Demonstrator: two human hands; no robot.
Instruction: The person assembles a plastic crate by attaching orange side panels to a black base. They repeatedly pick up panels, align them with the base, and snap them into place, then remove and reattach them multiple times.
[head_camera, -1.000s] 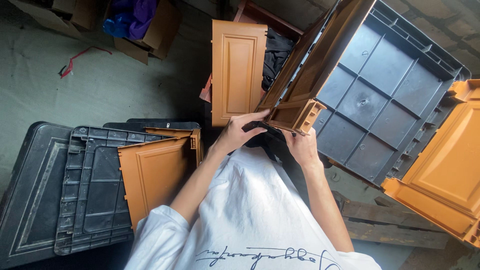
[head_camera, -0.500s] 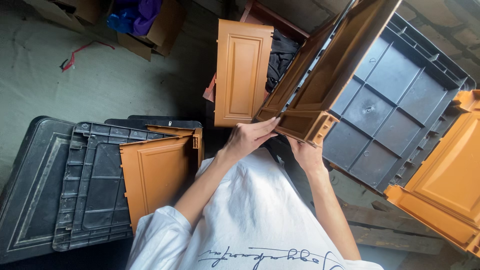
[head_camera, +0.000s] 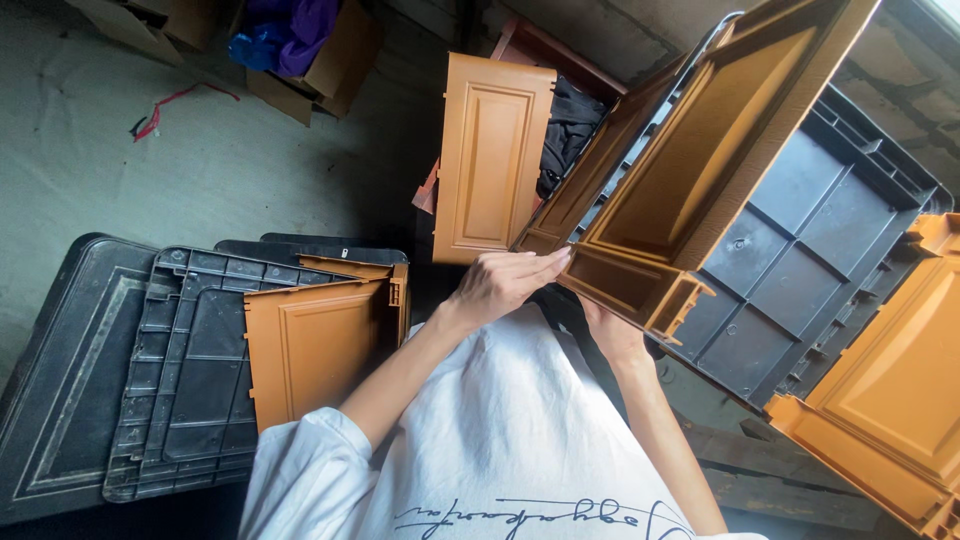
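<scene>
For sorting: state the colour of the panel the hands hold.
Orange-brown panel, seen in the head view.

Workshop/storage area: bare grey concrete floor (head_camera: 200, 170), stacked dark grey ribbed plastic panels (head_camera: 150, 380), orange moulded plastic door panels (head_camera: 492, 160), open cardboard boxes (head_camera: 320, 60) w/ misc. items.

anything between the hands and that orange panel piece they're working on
Nothing visible. The left hand rests directly on the lower edge of the orange panel, and the right hand grips it from underneath, partly hidden.
</scene>
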